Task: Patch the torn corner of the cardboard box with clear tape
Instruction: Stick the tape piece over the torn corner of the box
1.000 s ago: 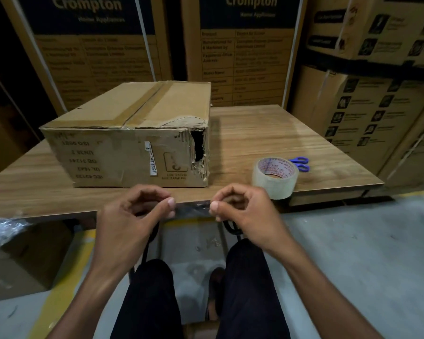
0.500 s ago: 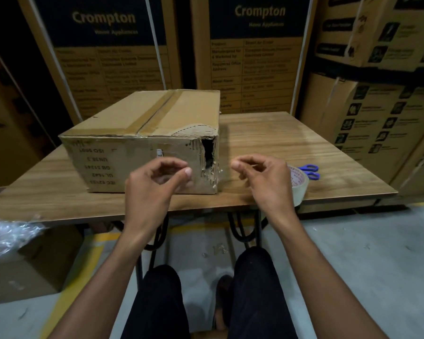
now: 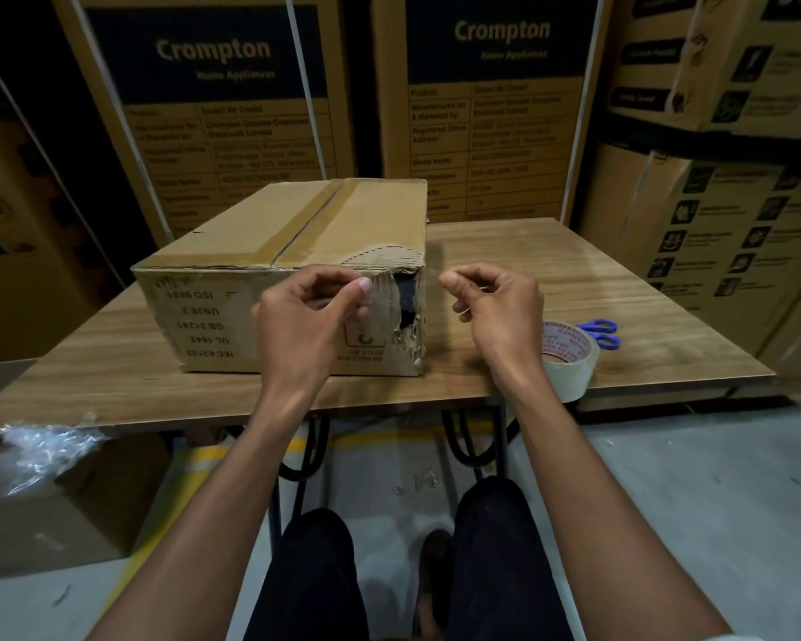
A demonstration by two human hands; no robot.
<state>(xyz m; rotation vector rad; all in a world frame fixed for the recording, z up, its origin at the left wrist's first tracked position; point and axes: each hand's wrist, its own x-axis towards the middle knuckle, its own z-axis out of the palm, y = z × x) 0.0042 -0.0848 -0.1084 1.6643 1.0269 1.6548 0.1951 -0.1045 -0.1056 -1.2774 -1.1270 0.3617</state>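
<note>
The table [image 3: 574, 279] carries the cardboard box [image 3: 232, 289], its torn corner [image 3: 408, 312] at the near right; the left hand [image 3: 306, 316] and right hand [image 3: 500, 307] each pinch one end of a faint clear tape strip [image 3: 380, 307]; its long axis runs left to right just before the tear, the left hand nearer; a second ago both hands were at the table's near edge.

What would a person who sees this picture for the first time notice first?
The brown cardboard box on the wooden table, its front right corner torn open to a dark hole. Before it, the left hand and right hand pinch a barely visible strip of clear tape. A roll of clear tape and blue-handled scissors lie to the right.
</note>
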